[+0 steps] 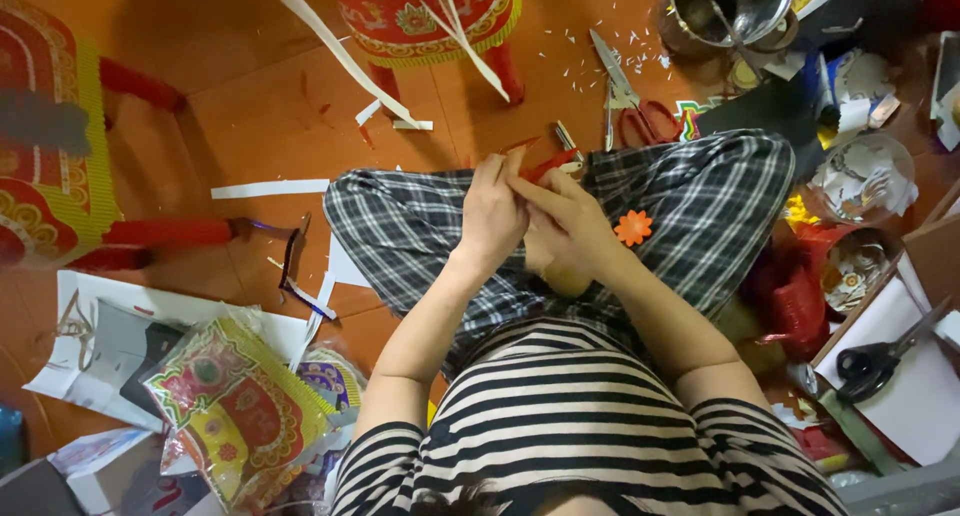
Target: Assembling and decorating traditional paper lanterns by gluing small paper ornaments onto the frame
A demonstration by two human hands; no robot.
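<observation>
- Left hand (492,216): raised over the lap, fingers pinched together around a thin red strip (545,164); the grip is closed on it near its lower end.
- Right hand (568,224): pressed against the left, fingers curled shut on the same red strip; exactly where the fingertips meet it cannot be told.
- Red strip: held between both hands above the checked trousers (400,226), its tip poking out past the fingers. Judged light, thin and floppy, easily creased or torn; best pinched flat close to the working end.
- Orange paper flower (633,228): lying on the right knee, just beside the right hand.
- Red-handled scissors (630,101): on the orange floor (250,106), beyond the knees, amid white paper scraps.
- Black scissors (880,358): on a white sheet at the right edge of the floor.
- Metal pot (725,11): far right corner.
- White paper strips (270,188): scattered on the floor, left of the knees.
- Decorated packets in clear wrap (235,406): near left corner.
</observation>
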